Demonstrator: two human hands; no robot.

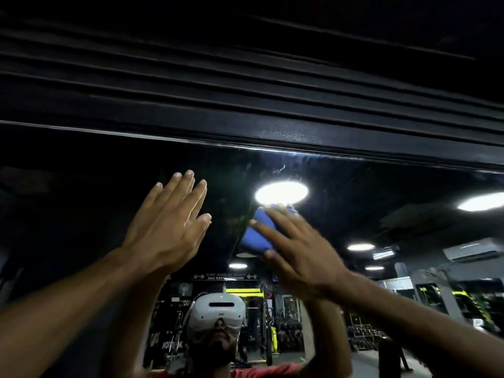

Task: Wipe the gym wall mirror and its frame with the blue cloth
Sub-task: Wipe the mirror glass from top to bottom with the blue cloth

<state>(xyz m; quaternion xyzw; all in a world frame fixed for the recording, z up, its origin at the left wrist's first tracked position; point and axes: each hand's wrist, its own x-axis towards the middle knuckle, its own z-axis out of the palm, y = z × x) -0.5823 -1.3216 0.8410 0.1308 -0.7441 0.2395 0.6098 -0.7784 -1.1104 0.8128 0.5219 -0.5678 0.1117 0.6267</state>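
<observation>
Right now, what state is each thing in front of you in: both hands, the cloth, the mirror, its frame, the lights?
Mirror: smeared near its top edge.
Frame: dark, neither hand on it.
Cloth: folded into a pad, pressed on the mirror.
Right hand: open, straight fingers pressing the cloth.
Left hand: open, fingers straight, raised flat toward the mirror, holding nothing.
Lights: on, seen in reflection.

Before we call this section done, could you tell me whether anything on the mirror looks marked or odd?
Yes. Just under the top frame, above the blue cloth, the mirror shows faint smears and a small squiggly mark that catch the reflected ceiling light. Whether it is dirt or a scratch cannot be told.
</observation>
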